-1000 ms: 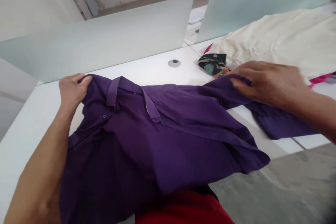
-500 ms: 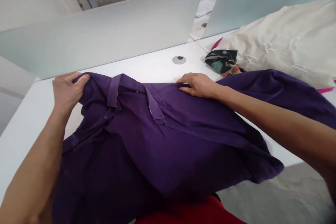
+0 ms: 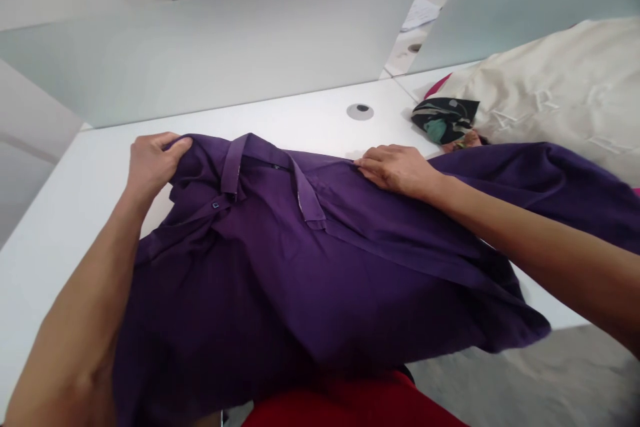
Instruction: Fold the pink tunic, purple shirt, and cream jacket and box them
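A purple collared shirt [image 3: 310,267] lies spread on the white table [image 3: 60,200], its lower part hanging over the front edge. My left hand [image 3: 153,163] is closed on the shirt's left shoulder, beside the collar [image 3: 235,163]. My right hand [image 3: 397,169] rests on the right shoulder seam, fingers pinching the cloth at its top edge. One purple sleeve [image 3: 550,180] trails off to the right behind my right forearm.
Frosted divider panels [image 3: 225,40] stand along the table's far side. A round cable grommet [image 3: 360,111] sits behind the shirt. A dark patterned cloth [image 3: 445,120] and a cream fabric pile [image 3: 560,87] lie at the right. Grey floor shows at the lower right.
My right hand let go of the sleeve at the right and moved left to the shirt's right shoulder. The left hand kept its hold. The view shifted slightly left.
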A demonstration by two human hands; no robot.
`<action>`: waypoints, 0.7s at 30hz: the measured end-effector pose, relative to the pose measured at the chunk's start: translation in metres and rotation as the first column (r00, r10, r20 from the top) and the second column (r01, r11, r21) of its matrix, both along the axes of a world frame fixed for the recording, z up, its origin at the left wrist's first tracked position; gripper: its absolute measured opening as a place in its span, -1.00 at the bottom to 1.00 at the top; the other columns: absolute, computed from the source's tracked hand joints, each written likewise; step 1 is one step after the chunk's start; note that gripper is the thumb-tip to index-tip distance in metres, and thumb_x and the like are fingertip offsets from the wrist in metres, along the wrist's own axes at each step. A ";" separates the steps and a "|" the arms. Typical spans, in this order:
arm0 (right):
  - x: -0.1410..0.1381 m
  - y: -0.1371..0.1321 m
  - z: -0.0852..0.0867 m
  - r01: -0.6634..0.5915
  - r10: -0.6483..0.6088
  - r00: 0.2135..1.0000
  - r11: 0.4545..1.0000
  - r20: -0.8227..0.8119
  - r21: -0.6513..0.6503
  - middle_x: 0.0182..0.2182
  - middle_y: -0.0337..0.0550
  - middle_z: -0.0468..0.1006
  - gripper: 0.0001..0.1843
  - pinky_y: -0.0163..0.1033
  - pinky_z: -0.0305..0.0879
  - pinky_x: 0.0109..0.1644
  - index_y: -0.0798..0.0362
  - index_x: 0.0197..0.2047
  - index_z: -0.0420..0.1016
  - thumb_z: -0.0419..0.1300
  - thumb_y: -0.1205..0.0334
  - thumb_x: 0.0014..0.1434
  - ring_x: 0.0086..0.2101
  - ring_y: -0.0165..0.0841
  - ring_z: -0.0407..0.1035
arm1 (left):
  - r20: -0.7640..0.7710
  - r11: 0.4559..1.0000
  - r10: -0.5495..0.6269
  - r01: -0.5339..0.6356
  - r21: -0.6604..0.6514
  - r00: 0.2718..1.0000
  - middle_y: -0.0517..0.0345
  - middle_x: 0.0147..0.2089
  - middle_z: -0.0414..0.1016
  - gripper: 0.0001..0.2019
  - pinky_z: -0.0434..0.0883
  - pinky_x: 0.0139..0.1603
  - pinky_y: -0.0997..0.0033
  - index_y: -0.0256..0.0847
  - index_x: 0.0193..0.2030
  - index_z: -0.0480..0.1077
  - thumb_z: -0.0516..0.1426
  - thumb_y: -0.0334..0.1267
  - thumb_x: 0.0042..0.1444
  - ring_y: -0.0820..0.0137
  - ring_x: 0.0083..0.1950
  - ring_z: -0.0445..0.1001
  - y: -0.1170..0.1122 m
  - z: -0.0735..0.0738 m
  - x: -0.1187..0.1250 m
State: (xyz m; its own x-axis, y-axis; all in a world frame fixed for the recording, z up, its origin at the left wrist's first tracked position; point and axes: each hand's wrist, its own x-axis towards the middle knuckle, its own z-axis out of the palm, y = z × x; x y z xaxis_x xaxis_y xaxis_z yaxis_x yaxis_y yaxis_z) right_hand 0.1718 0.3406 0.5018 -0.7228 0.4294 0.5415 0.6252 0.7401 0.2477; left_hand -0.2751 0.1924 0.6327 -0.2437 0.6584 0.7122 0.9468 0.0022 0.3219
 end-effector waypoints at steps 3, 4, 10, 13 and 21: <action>-0.002 -0.006 0.004 0.009 -0.034 0.987 0.987 -0.156 -0.158 -0.02 0.07 0.66 -0.59 -0.18 0.32 -0.09 0.12 0.03 0.68 0.03 0.16 0.46 -0.10 -0.22 0.50 | 0.107 0.997 -0.059 0.063 -0.042 0.993 0.21 -0.29 0.60 -0.73 0.30 -0.35 0.49 -0.25 -0.22 0.63 0.23 -0.08 0.14 0.41 -0.28 0.40 -0.011 0.001 0.001; -0.002 -0.009 0.007 -0.017 -0.039 0.970 0.974 -0.240 -0.225 -0.01 0.07 0.66 -0.61 -0.18 0.32 -0.07 0.14 -0.01 0.68 0.06 0.17 0.43 -0.10 -0.22 0.50 | 0.141 0.996 -0.069 0.075 -0.042 0.988 0.21 -0.29 0.61 -0.74 0.31 -0.35 0.49 -0.26 -0.22 0.63 0.24 -0.11 0.13 0.42 -0.29 0.40 -0.015 0.003 0.003; 0.005 -0.049 0.047 -0.150 -0.195 0.756 0.878 -0.625 -0.455 -0.31 -0.04 0.61 -0.72 -0.17 0.31 -0.15 0.09 -0.28 0.58 0.12 0.10 0.23 -0.29 -0.25 0.42 | 0.317 0.993 -0.116 0.113 0.027 0.941 0.23 -0.37 0.57 -0.77 0.31 -0.36 0.51 -0.27 -0.17 0.63 0.31 -0.17 0.11 0.46 -0.32 0.37 -0.058 0.025 0.020; 0.016 -0.078 0.075 -0.087 -0.229 0.665 0.922 -0.711 -0.378 -0.45 -0.11 0.50 -0.78 -0.16 0.25 -0.23 0.00 -0.39 0.48 0.10 0.10 0.17 -0.37 -0.28 0.34 | 0.330 0.979 -0.204 0.186 0.086 0.921 0.24 -0.36 0.57 -0.77 0.33 -0.34 0.48 -0.24 -0.17 0.62 0.36 -0.16 0.08 0.47 -0.33 0.38 -0.089 0.037 0.032; 0.061 -0.109 0.093 0.116 -0.237 0.506 0.971 -0.829 -0.207 -0.36 0.00 0.58 -0.47 -0.09 0.23 -0.28 0.03 -0.29 0.59 0.10 -0.26 0.31 -0.36 -0.34 0.39 | 0.256 0.900 -0.407 0.433 -0.052 0.877 0.11 -0.25 0.65 -0.70 0.51 -0.22 0.38 -0.22 -0.20 0.65 0.37 -0.08 -0.02 0.32 -0.22 0.59 -0.166 0.045 0.081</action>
State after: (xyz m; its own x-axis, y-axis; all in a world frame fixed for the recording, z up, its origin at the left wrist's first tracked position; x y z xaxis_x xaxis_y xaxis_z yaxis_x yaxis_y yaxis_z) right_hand 0.2329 0.2314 0.5944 0.1472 0.5930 0.7916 0.6141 0.5726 -0.5431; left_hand -0.1942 0.0263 0.6772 -0.0779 0.8032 0.5906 0.7637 -0.3327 0.5532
